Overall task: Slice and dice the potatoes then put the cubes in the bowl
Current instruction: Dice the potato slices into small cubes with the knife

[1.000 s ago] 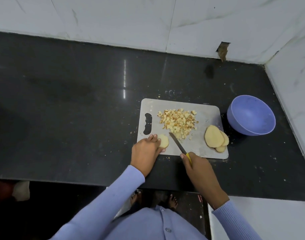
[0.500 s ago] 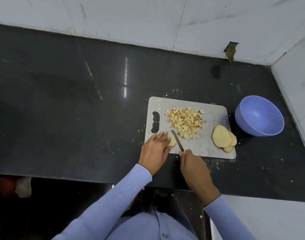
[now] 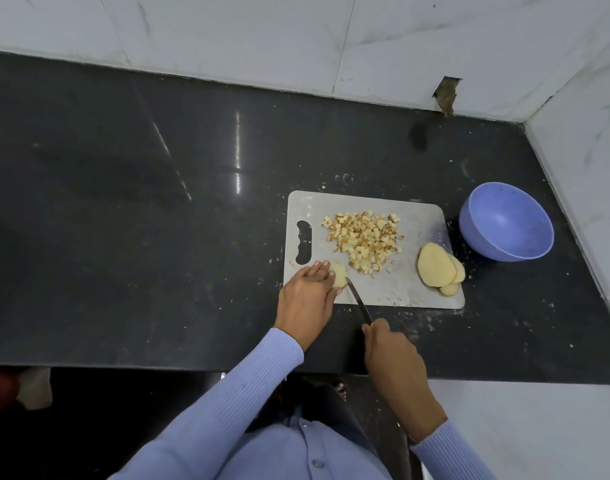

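1. The step in hand looks like the dicing of one pale yellow potato slice (image 3: 339,274), which lies flat at the near left corner of the grey rectangular plastic cutting board (image 3: 418,289), just right of the board's handle slot.
2. The left hand (image 3: 308,299) lies over the slice's left side with its fingers straight and pressed together, the fingertips (image 3: 321,264) resting on the slice to pin it down.
3. The right hand (image 3: 392,355) curls round the yellow handle of the small dark-bladed knife (image 3: 358,299), near the counter's front edge. Most of the handle is hidden inside the fist.
4. The knife's long axis runs diagonally: the tip points away from the person and to the left, and meets the slice's right edge. Whether the blade has already entered the flesh is too fine to tell.
5. The slice's long axis seems to run roughly front to back, though the hand covers part of it.
6. The heap of small potato cubes (image 3: 364,242) sits mid-board, well apart from the stack of uncut pale oval potato slices (image 3: 437,265) at the board's right edge.
7. The round lilac plastic bowl (image 3: 506,221) stands on the black stone counter (image 3: 158,237) just beside the board's right end, with no cubes visible in it.
8. The next move probably calls for parallel cuts through the slice, with the pinning fingertips kept clear of the blade, then crosswise cuts to make cubes.
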`<state>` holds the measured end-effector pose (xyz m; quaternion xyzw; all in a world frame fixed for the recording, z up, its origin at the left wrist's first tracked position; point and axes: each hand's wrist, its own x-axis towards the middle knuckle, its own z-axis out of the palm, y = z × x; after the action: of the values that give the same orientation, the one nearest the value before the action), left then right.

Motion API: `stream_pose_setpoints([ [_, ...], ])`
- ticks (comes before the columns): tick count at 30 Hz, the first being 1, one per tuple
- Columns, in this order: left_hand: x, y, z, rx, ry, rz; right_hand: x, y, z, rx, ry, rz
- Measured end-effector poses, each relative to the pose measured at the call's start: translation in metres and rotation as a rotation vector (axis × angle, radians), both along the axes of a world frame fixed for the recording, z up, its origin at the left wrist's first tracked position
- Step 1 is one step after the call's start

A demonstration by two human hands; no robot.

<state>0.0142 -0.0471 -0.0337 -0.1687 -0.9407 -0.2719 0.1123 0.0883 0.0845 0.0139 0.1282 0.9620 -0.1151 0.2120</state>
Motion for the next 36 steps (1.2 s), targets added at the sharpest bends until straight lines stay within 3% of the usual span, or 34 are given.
stream_pose_setpoints([
  [24,-0.003,-0.005,-0.002,0.048,-0.064,0.009,-0.034,-0.007,0.001,-0.063,0.139,0.065],
  [36,-0.004,-0.003,-0.006,0.043,-0.067,0.006,0.008,0.002,0.001,0.025,-0.029,0.057],
])
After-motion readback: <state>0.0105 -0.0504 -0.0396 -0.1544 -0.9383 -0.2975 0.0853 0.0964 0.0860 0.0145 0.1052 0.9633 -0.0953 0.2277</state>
